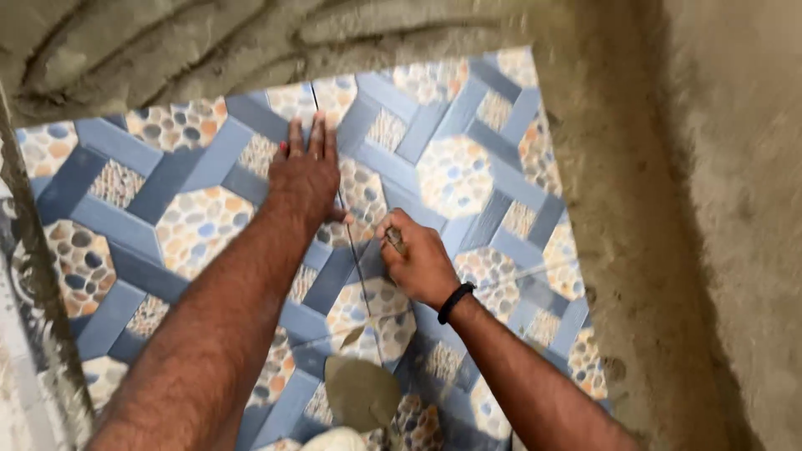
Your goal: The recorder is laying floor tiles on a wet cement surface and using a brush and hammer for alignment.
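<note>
Closest in, just below the right hand (422,266), there's a grey-brown smear of mortar (361,391) sitting on the tiles, with something pale and rounded (334,440) poking in at the very bottom edge; can't tell what that is.

The right hand is curled up with thumb and fingers pinched on a small tool (395,240), maybe a chisel or a bit of metal, it's too small and blurry to say. A black wristband (455,301) sits on that wrist. The tool tip is right at the joint line (355,250), the thin dark seam that runs between the two hands, passing just left of the right hand's knuckles.

The left hand (307,173) is a bit farther out, palm down and pressed flat, fingers laid close together, thumb sticking out across the seam. It's resting on the left tile (167,200); the right tile (468,167) is under and beyond the right hand. Both are patterned with blue bands and pebble hexagons.

Room to move: to the right of the right hand the tile edge stops and it's rough wet cement bed (618,209), then a cement wall (735,184). Past the left hand's fingertips the tiles end at more bare grooved mortar (184,42). A dark edge (25,250) closes off the far left.
</note>
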